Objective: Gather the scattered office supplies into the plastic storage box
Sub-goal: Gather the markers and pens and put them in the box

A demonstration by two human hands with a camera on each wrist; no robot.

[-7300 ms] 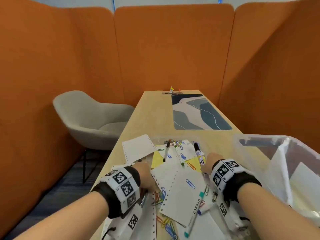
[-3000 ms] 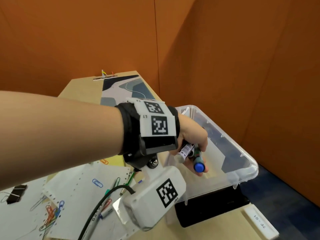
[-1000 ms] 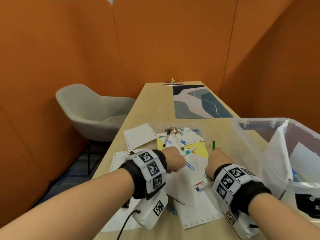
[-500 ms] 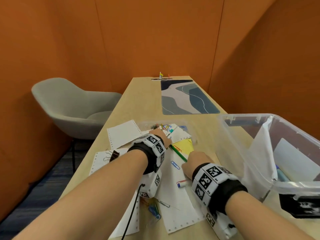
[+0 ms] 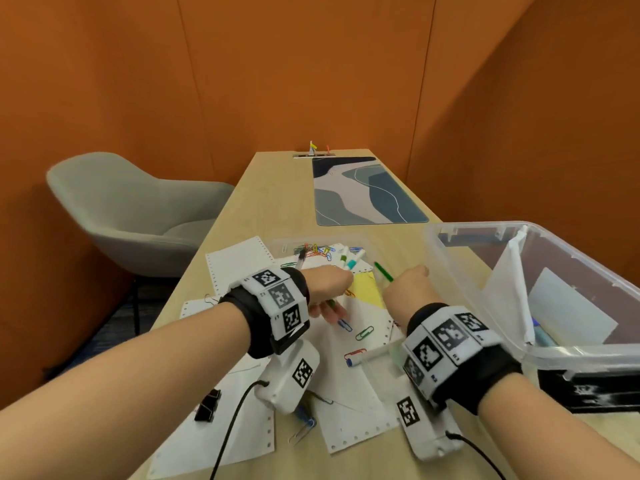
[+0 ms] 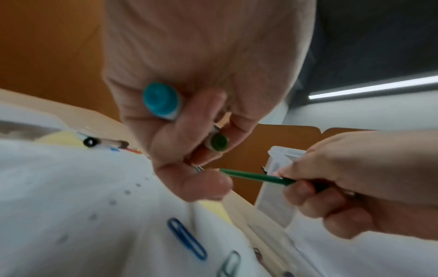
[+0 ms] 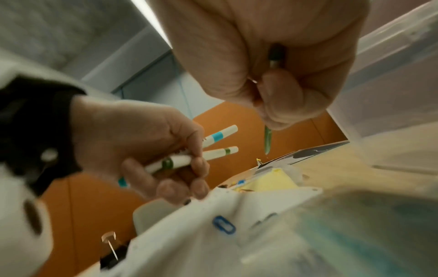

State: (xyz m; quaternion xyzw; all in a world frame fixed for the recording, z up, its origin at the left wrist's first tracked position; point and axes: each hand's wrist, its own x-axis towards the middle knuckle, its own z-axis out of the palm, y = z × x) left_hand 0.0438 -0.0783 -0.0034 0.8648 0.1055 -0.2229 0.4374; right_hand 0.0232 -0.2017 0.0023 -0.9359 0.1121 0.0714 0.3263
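My left hand grips several white markers, a teal-banded marker and a green-banded marker among them; their caps face the left wrist camera. Just right of it, my right hand pinches a thin green pen, whose tip points at the left hand. Both hands hover low over scattered white sheets. The clear plastic storage box stands at the right, with paper and markers inside. A blue-capped marker and coloured paper clips lie on the sheets.
A shallow clear tray with paper clips and a yellow sheet lie beyond my hands. Black binder clips sit at the near left. A patterned desk mat covers the far table; a grey chair stands left.
My right hand has picked the green pen up off the paper. The left hand has drawn back from the tray, holding the markers clear of the table.
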